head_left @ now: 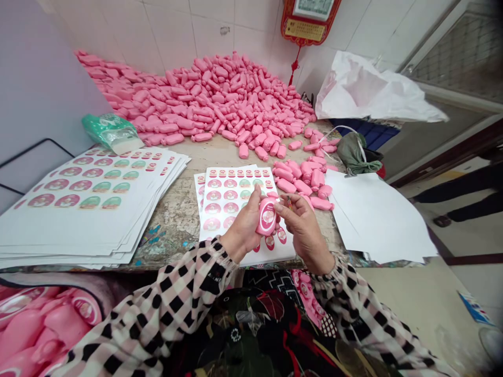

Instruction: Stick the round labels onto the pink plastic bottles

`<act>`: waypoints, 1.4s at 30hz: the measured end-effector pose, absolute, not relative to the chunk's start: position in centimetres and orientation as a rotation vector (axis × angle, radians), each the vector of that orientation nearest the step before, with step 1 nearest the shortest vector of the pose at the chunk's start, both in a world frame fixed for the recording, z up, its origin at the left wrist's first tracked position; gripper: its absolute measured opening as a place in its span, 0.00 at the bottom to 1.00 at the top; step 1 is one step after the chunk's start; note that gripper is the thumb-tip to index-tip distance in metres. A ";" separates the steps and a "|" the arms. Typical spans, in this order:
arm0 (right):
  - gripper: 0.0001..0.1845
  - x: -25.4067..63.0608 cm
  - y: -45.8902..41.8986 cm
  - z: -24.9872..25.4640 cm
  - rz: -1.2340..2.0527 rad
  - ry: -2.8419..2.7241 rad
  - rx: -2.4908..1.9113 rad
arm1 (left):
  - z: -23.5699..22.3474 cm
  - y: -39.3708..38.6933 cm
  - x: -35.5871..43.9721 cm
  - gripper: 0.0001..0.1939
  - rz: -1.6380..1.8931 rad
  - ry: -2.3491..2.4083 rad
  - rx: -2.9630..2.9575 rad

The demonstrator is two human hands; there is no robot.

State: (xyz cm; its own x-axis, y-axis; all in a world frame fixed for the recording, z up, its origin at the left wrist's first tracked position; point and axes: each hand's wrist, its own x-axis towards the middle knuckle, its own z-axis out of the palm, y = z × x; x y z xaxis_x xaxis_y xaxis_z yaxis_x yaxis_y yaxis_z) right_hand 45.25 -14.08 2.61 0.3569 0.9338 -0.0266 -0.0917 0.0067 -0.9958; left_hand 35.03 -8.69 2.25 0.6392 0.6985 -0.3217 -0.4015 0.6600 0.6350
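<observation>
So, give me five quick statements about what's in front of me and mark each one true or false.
1. The left hand holds a pink bottle. True.
2. The pink bottle has no label on its front. False: an oval label is on it.
3. A heap of bottles lies against the tiled wall. True.
4. The green bag is to the right of both hands. False: the green bag is on the left, at the far edge of a stack of sticker sheets.
5. Both sleeves are checked. True.
</observation>
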 end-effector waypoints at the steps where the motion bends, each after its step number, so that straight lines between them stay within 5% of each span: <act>1: 0.21 45.2 -14.2 2.8 1.023 -0.872 -1.281 | 2.3 -8.9 35.0 0.26 0.662 0.608 0.605; 7: 0.22 45.0 -15.2 3.3 1.058 -0.905 -1.214 | 3.0 -10.1 34.4 0.33 0.620 0.597 0.757; 21: 0.20 43.2 -17.7 1.5 1.055 -0.729 -1.141 | 1.7 -14.2 33.0 0.18 0.811 0.650 1.080; 28: 0.16 41.7 -20.6 -0.6 0.789 -0.700 -1.219 | 0.2 -17.5 34.1 0.09 1.068 0.813 1.328; 36: 0.22 47.6 -26.2 -0.5 0.918 -0.711 -1.326 | -1.2 -20.1 34.6 0.23 0.533 0.819 1.703; 42: 0.28 56.7 -34.5 -4.1 1.122 -0.886 -1.875 | -1.8 -20.3 34.2 0.22 0.351 0.761 1.665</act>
